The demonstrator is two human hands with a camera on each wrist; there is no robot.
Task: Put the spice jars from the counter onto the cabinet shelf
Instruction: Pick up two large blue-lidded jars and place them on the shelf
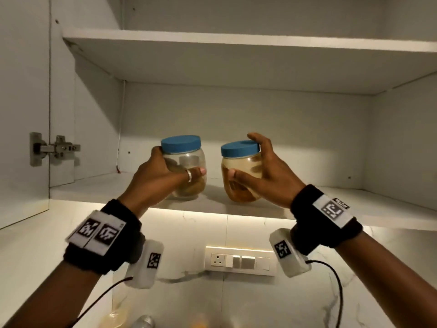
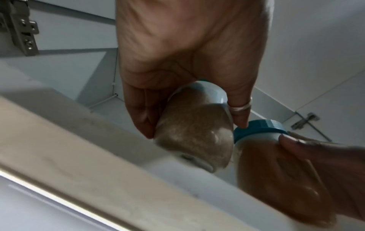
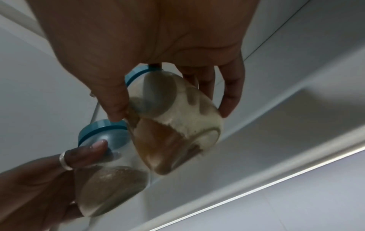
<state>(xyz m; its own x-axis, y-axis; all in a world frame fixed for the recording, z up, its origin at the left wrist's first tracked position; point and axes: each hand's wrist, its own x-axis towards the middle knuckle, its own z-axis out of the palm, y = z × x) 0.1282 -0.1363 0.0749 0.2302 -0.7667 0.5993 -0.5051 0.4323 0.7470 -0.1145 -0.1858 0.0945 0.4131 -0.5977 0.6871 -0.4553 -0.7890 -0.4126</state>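
The person stands under an open wall cabinet with both arms raised, a jar in each hand. The left hand (image 1: 163, 172) wraps round the belly of the left jar (image 1: 186, 169), thumb across the front and a ring on it, fingers behind. The right hand (image 1: 262, 171) grips the right jar (image 1: 241, 174) the same way, with one finger hooked up over the edge of its blue lid (image 1: 238, 149), probably to steady it. Both jars are clear plastic with brown powder inside; the right one's powder looks more orange.

Both jars are at the front edge of the lower shelf (image 1: 383, 209), near its middle and just beside each other. The left jar looks upright with its base on or just above the board. The right jar tilts, its base swung toward the front edge, so it does not appear to be set down yet. From the wrist views I cannot tell whether either base is fully seated.

Gripping the sides rather than the lids makes sense: it lets each jar slide in base-first under the upper shelf (image 1: 212, 41). The jars probably need a push further back from the edge before the hands let go.

Below, a switch panel (image 1: 240, 260) sits on the wall, and blurred things that may be more jars show at the bottom of the head view.
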